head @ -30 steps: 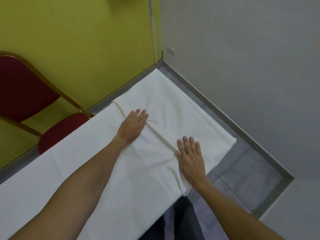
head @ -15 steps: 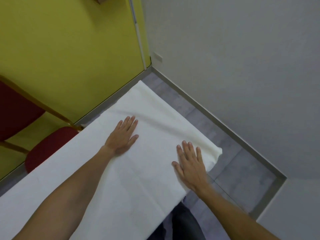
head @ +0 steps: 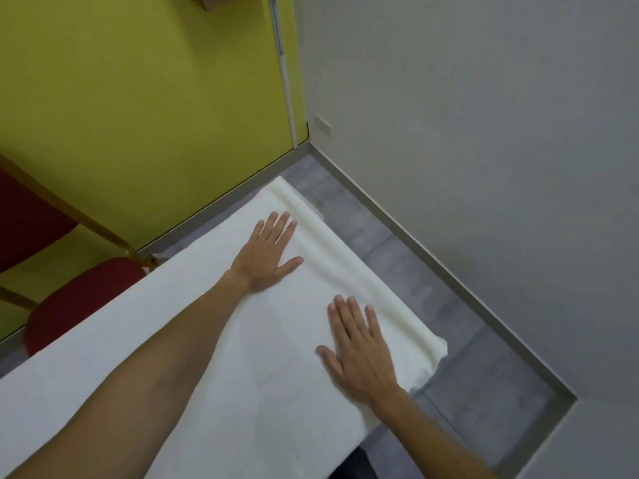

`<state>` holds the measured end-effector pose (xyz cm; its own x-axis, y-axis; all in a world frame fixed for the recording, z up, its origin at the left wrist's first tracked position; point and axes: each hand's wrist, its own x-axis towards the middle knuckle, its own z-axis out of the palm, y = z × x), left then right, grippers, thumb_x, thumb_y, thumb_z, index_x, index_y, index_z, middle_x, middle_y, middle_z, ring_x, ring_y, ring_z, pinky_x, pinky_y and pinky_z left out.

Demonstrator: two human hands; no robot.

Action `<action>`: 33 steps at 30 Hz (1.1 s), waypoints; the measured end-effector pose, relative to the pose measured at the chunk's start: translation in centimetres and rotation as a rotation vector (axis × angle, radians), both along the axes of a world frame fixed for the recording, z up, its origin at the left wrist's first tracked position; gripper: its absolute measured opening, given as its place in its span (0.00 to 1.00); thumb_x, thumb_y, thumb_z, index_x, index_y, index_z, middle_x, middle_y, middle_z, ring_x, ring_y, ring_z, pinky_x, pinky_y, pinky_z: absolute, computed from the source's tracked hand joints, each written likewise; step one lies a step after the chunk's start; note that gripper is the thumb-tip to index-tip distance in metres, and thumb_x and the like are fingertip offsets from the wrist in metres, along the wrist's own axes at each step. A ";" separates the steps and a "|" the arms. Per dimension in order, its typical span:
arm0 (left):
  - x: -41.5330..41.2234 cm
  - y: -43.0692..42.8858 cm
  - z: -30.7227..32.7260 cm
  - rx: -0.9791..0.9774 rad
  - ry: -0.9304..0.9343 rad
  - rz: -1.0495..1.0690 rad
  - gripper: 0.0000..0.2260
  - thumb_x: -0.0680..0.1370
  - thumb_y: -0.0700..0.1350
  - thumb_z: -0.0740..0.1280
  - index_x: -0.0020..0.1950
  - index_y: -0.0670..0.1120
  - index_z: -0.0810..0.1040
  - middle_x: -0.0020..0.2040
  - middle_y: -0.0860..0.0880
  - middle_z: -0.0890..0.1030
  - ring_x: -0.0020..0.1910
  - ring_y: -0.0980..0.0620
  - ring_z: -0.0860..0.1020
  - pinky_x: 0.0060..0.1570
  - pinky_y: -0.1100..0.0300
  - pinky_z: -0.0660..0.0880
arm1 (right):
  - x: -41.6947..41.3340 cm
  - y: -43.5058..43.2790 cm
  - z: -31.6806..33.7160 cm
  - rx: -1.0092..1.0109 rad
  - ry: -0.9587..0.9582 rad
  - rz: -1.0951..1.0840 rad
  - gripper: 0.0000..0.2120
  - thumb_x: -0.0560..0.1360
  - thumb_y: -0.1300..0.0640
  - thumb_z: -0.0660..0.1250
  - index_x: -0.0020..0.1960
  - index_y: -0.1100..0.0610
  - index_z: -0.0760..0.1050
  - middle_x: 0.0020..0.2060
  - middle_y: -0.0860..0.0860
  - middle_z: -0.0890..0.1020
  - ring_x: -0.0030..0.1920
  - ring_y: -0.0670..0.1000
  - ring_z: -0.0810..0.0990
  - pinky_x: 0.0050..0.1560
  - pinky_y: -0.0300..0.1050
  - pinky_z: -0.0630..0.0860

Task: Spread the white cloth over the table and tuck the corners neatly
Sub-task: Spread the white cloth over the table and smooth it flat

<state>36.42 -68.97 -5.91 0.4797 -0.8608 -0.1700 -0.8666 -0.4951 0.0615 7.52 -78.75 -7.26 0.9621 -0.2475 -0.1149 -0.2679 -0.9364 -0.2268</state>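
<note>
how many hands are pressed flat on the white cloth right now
2. The left hand lies flat near the far end of the white cloth; the right hand lies flat nearer, by its near corner. Neither is hidden.

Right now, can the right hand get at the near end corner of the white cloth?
Probably yes. The right hand lies flat on the white cloth, with nothing between it and that corner beside its fingertips.
</note>
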 end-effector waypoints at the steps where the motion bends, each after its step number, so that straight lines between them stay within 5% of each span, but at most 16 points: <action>1: 0.3 -0.4 -0.1 -0.006 -0.007 -0.005 0.35 0.81 0.66 0.46 0.80 0.45 0.43 0.81 0.45 0.42 0.79 0.45 0.39 0.77 0.44 0.47 | 0.1 -0.8 -0.2 -0.012 -0.003 -0.024 0.36 0.83 0.36 0.49 0.81 0.59 0.50 0.81 0.55 0.50 0.81 0.55 0.46 0.78 0.60 0.47; 6: -0.2 0.1 0.9 -0.056 0.006 0.064 0.34 0.81 0.64 0.47 0.80 0.44 0.46 0.81 0.44 0.46 0.80 0.47 0.43 0.77 0.44 0.49 | 1.3 -0.5 0.2 0.023 -0.004 -0.069 0.36 0.83 0.37 0.49 0.80 0.62 0.53 0.80 0.57 0.53 0.80 0.58 0.49 0.78 0.59 0.47; 10: -4.7 5.9 1.2 -0.170 0.016 0.371 0.31 0.82 0.60 0.50 0.79 0.42 0.55 0.80 0.43 0.53 0.79 0.45 0.50 0.77 0.44 0.52 | 4.4 2.6 0.7 0.065 -0.048 0.071 0.31 0.83 0.44 0.53 0.79 0.62 0.57 0.79 0.58 0.57 0.80 0.59 0.54 0.78 0.59 0.48; 15: -11.9 16.5 -0.6 -0.132 0.012 0.747 0.33 0.81 0.62 0.46 0.80 0.43 0.52 0.81 0.43 0.49 0.80 0.45 0.45 0.77 0.43 0.49 | 6.1 3.7 0.0 0.012 -0.017 0.270 0.31 0.84 0.42 0.51 0.80 0.59 0.54 0.80 0.55 0.53 0.81 0.56 0.50 0.78 0.61 0.52; 21: -14.2 28.6 0.0 -0.055 -0.025 0.909 0.35 0.80 0.65 0.45 0.80 0.43 0.52 0.80 0.42 0.49 0.80 0.43 0.45 0.77 0.42 0.50 | 6.5 1.6 0.8 -0.041 0.068 0.132 0.36 0.82 0.37 0.43 0.81 0.57 0.43 0.81 0.55 0.45 0.81 0.55 0.41 0.79 0.61 0.43; 28: -18.0 29.6 -0.3 -0.107 0.020 0.987 0.33 0.81 0.63 0.49 0.80 0.43 0.53 0.80 0.42 0.50 0.80 0.43 0.46 0.76 0.43 0.51 | 9.4 13.0 0.8 0.020 0.027 0.401 0.35 0.82 0.38 0.47 0.81 0.59 0.53 0.80 0.57 0.55 0.80 0.58 0.50 0.79 0.61 0.46; 33: -20.3 33.5 -0.5 -0.103 -0.036 1.004 0.32 0.81 0.62 0.51 0.80 0.45 0.54 0.80 0.44 0.51 0.80 0.45 0.48 0.77 0.45 0.53 | 9.4 9.7 0.6 -0.039 0.036 0.362 0.35 0.82 0.37 0.45 0.82 0.56 0.47 0.81 0.53 0.49 0.81 0.54 0.44 0.79 0.58 0.44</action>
<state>16.08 -35.49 -6.42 0.9939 -0.0660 -0.0887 -0.0544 -0.9904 0.1272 16.95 -69.07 -6.65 0.9836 0.1038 -0.1474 0.0756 -0.9797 -0.1856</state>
